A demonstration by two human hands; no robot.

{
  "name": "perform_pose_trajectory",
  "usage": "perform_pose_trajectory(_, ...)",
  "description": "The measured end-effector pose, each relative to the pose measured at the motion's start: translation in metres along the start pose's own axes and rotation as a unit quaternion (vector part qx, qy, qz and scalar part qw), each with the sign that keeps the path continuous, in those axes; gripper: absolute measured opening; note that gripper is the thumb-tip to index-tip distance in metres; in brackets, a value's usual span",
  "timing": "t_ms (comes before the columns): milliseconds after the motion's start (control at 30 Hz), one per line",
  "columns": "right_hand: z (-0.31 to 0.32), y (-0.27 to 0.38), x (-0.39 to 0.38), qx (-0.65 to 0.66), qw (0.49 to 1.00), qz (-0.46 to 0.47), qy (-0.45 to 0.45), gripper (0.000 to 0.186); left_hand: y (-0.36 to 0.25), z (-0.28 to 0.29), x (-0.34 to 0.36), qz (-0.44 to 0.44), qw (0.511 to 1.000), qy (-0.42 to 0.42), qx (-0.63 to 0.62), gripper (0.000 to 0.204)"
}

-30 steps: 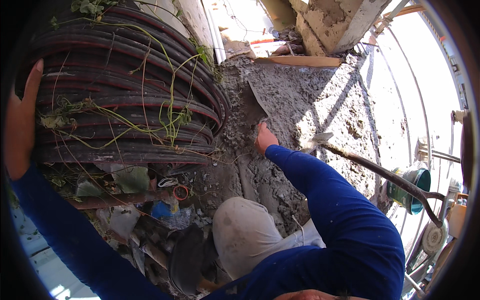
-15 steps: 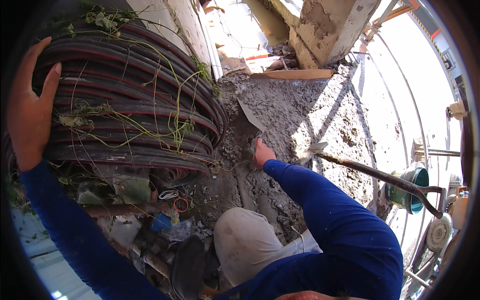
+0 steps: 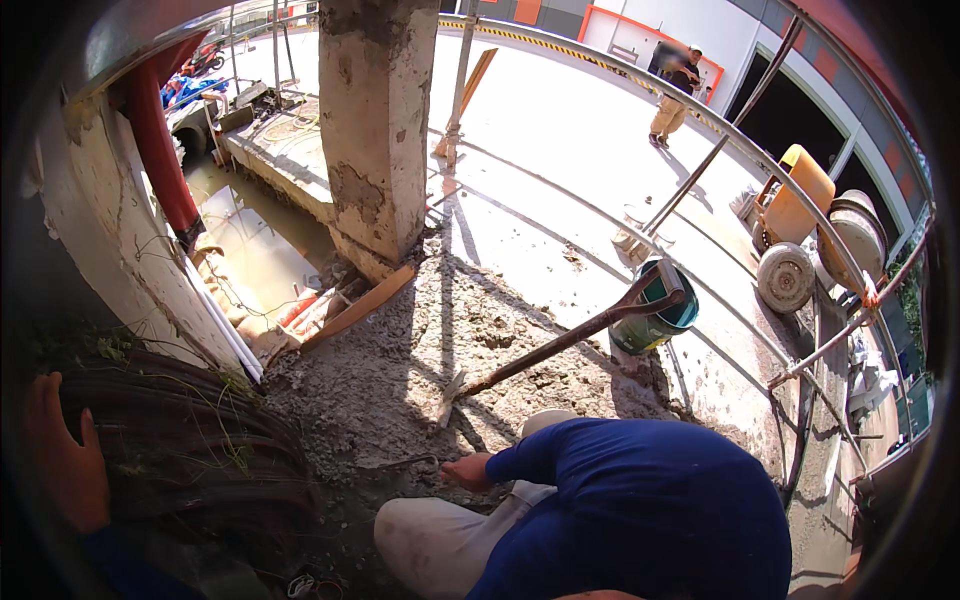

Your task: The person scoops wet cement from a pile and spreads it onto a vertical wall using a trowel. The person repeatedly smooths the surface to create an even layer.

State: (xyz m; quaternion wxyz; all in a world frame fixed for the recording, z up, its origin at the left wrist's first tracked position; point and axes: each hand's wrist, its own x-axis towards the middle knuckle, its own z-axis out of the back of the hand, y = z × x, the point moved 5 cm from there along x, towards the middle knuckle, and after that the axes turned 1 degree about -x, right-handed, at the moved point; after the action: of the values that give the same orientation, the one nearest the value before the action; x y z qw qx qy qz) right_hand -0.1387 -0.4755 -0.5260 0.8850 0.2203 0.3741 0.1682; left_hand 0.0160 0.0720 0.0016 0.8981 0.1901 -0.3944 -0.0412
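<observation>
My left hand (image 3: 70, 450) rests with fingers apart on a large coil of dark hose (image 3: 190, 450) with thin green vines over it, at the left. My right hand (image 3: 465, 470) is closed on the handle of a metal trowel (image 3: 405, 466), low over rough wet concrete (image 3: 350, 390) beside the coil. The blade lies on the grey mix, partly lost in shadow. A shovel (image 3: 550, 350) lies diagonally just beyond my right hand, its head in the concrete and its grip at a dark green bucket (image 3: 635, 335).
A weathered column (image 3: 370, 140) stands ahead, beside a pit of murky water (image 3: 270, 230) and a wooden board (image 3: 360, 310). Curved metal rails (image 3: 730, 130) cross the bright right side. Beyond them stand a person (image 3: 675, 95) and an orange machine with wheels (image 3: 795, 200).
My view has swung up, bringing the walkway, person, pit and machinery into sight; the coil and hands now sit lower in it. Both hands keep their holds.
</observation>
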Motion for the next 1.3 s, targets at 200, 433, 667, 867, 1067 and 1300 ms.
perform_pose_trajectory(200,0.068,0.000,-0.056,-0.034,0.993,-0.112,-0.016,0.040,0.004,0.005,0.002,-0.015,0.999,-0.028,-0.006,0.063)
perform_pose_trajectory(433,0.044,0.001,-0.032,0.018,0.995,-0.071,-0.072,0.049,0.001,0.008,-0.001,-0.012,0.999,-0.045,-0.005,0.062)
perform_pose_trajectory(667,0.011,0.020,-0.014,-0.011,0.999,-0.013,-0.031,0.046,0.000,0.009,-0.001,0.002,0.999,-0.036,-0.007,0.061)
perform_pose_trajectory(867,0.007,0.010,-0.020,-0.029,0.999,-0.009,-0.012,0.044,0.005,0.004,0.000,-0.003,0.999,-0.035,0.012,0.061)
perform_pose_trajectory(1067,0.014,-0.009,-0.033,-0.020,0.999,-0.035,-0.022,0.041,0.002,0.000,-0.002,-0.003,0.999,-0.027,0.036,0.058)
perform_pose_trajectory(1300,0.005,-0.006,-0.030,-0.031,0.999,-0.009,0.016,0.044,0.004,0.011,-0.001,-0.009,1.000,0.010,0.008,0.062)
